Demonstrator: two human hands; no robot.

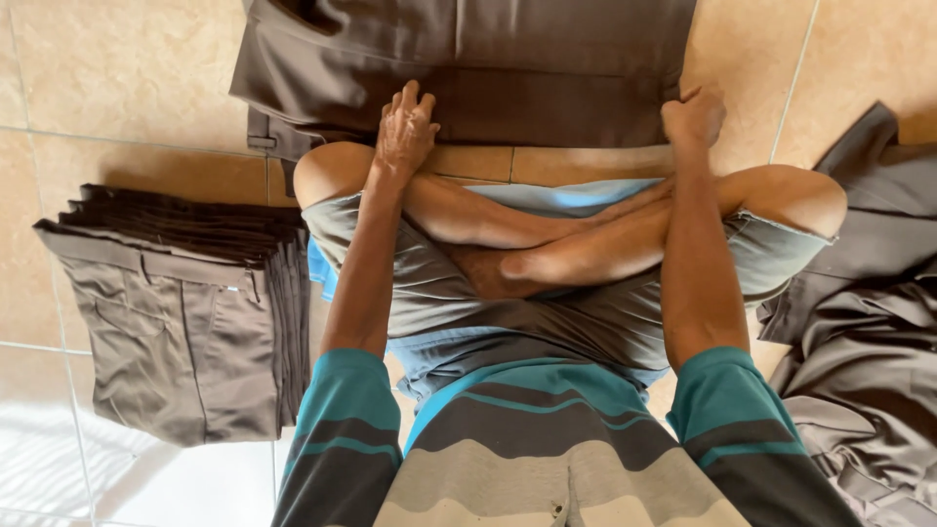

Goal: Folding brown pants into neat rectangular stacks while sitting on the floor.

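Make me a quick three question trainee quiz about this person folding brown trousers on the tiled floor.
1. True or false: both hands rest on the brown trousers spread in front.
2. The folded stack lies on which side of the person? A left, B right.
3. What lies at the person's right?

Key: 1 true, left hand and right hand both touch them. 2 A. 3 a loose heap of unfolded trousers.

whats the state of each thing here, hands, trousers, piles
left hand: palm down, fingers spread, pressing the near edge of the brown trousers
right hand: curled, on the same edge
brown trousers: spread flat on the tiled floor in front of the crossed legs
stack of trousers: folded, piled neatly at the person's left
loose garments: unfolded, crumpled in a heap at the person's right
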